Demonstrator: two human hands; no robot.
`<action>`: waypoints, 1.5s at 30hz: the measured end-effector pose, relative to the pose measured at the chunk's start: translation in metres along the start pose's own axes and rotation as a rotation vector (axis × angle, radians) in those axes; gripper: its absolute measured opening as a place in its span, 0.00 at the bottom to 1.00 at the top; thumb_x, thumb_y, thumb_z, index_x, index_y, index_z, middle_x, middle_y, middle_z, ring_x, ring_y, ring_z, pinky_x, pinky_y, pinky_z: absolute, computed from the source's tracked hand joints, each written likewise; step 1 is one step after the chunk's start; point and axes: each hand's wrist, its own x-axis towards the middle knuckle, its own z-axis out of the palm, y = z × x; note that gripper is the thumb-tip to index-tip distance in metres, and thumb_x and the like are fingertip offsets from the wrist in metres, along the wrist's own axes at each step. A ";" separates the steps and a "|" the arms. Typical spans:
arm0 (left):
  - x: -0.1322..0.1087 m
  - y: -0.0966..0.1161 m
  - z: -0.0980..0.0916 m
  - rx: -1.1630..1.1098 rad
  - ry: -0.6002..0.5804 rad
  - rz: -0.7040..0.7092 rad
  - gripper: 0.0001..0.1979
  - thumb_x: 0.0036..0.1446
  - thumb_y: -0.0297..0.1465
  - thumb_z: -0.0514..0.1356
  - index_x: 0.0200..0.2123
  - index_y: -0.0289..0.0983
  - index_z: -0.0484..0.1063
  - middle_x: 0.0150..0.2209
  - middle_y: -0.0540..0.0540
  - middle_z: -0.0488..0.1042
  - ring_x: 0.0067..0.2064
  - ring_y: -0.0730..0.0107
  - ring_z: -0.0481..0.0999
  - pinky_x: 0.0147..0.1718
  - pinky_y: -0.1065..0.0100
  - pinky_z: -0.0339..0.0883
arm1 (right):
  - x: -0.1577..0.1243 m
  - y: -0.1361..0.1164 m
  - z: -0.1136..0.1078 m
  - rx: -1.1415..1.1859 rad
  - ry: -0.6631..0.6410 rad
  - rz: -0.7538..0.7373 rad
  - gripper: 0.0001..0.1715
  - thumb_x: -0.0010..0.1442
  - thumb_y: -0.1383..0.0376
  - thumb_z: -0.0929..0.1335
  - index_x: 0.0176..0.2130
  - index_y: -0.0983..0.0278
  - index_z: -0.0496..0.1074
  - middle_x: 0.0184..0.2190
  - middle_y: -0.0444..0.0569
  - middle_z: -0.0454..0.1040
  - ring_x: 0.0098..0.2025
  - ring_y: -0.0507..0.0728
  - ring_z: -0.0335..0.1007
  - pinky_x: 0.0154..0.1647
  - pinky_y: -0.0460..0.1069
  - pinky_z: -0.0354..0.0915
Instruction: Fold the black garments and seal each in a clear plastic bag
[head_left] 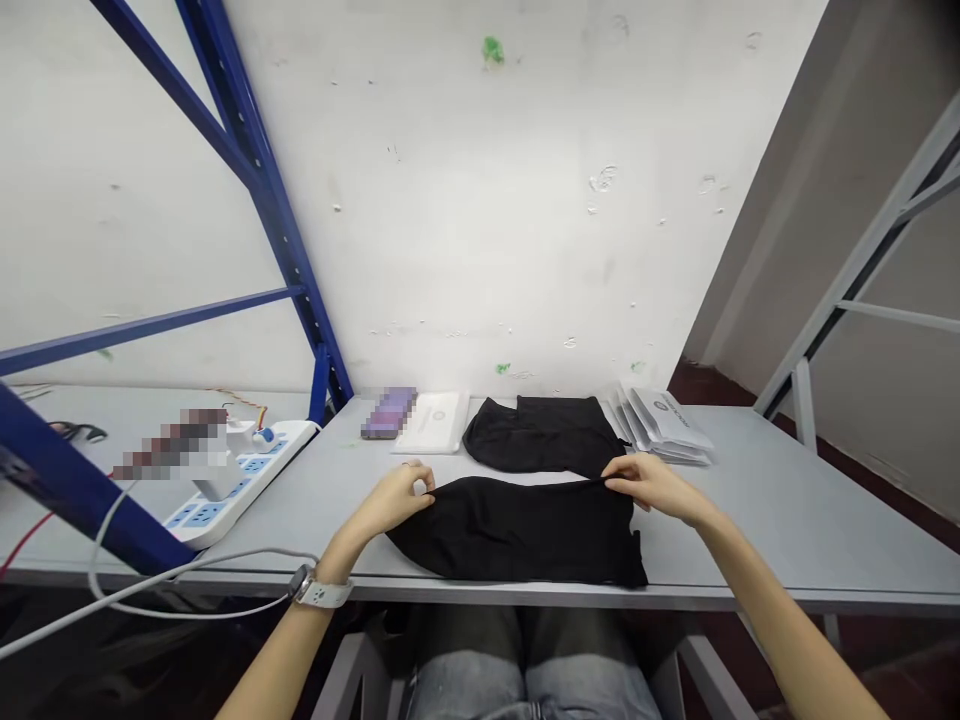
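A long piece of black cloth (517, 530) lies flat along the table's front edge, rounded at its left end and uneven at its right. My left hand (396, 498) pinches its upper left corner between thumb and fingers. At the upper right corner, my right hand (654, 486) grips the same cloth with its fingertips. Just behind lies a second black cloth (536, 430), also spread on the table. Whether the front cloth is one layer or folded, I cannot tell.
Behind, to the left, are a white packet (433, 422) and a blurred purple item (390, 412). White printed packets (664, 425) are stacked at the right. A power strip (240, 490) with plugs and cables lies left, by a blue metal frame (289, 230). A white wall (487, 200) rises behind.
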 end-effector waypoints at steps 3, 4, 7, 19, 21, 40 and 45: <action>-0.002 0.020 -0.003 -0.214 0.035 -0.035 0.04 0.50 0.33 0.54 0.29 0.39 0.65 0.25 0.55 0.73 0.16 0.76 0.68 0.19 0.72 0.60 | -0.005 -0.006 -0.023 0.058 -0.011 0.061 0.11 0.53 0.57 0.69 0.32 0.61 0.76 0.09 0.35 0.60 0.10 0.48 0.53 0.25 0.49 0.62; 0.002 0.028 -0.005 -0.288 0.068 -0.059 0.04 0.51 0.33 0.54 0.30 0.39 0.63 0.23 0.56 0.72 0.14 0.76 0.66 0.17 0.73 0.58 | -0.002 -0.009 -0.032 0.059 0.041 0.059 0.10 0.52 0.58 0.70 0.32 0.61 0.76 0.07 0.35 0.59 0.10 0.48 0.53 0.25 0.49 0.63; 0.032 0.058 -0.014 -0.394 0.248 -0.060 0.03 0.52 0.31 0.53 0.30 0.39 0.61 0.17 0.56 0.69 0.16 0.72 0.70 0.19 0.73 0.61 | 0.022 -0.023 -0.062 0.050 0.295 0.036 0.08 0.52 0.61 0.70 0.32 0.62 0.75 0.08 0.38 0.64 0.13 0.51 0.62 0.24 0.49 0.65; 0.133 0.065 -0.028 -0.390 0.474 0.376 0.08 0.55 0.29 0.49 0.36 0.37 0.67 0.42 0.44 0.74 0.46 0.65 0.72 0.46 0.63 0.64 | 0.073 -0.012 -0.088 -0.071 0.816 -0.313 0.14 0.58 0.60 0.63 0.41 0.62 0.72 0.46 0.50 0.76 0.46 0.59 0.73 0.49 0.56 0.67; 0.127 0.045 -0.006 -0.340 0.404 0.354 0.07 0.52 0.28 0.50 0.33 0.38 0.67 0.40 0.45 0.74 0.45 0.65 0.73 0.43 0.64 0.65 | 0.061 0.017 -0.063 -0.121 0.716 -0.244 0.13 0.57 0.60 0.63 0.37 0.63 0.73 0.42 0.51 0.78 0.41 0.60 0.74 0.46 0.57 0.68; 0.053 0.021 0.055 -0.043 0.158 0.391 0.15 0.50 0.21 0.51 0.39 0.39 0.69 0.43 0.46 0.71 0.48 0.62 0.68 0.51 0.58 0.61 | 0.059 0.114 -0.028 -0.512 0.947 0.114 0.28 0.56 0.64 0.63 0.56 0.66 0.64 0.58 0.65 0.58 0.59 0.75 0.48 0.53 0.70 0.51; 0.031 0.024 0.061 -0.037 0.122 0.403 0.15 0.52 0.21 0.50 0.41 0.40 0.68 0.46 0.45 0.70 0.49 0.62 0.68 0.51 0.58 0.62 | 0.056 0.133 -0.042 -0.391 0.983 0.221 0.25 0.58 0.63 0.58 0.52 0.69 0.69 0.52 0.64 0.67 0.55 0.72 0.60 0.49 0.67 0.58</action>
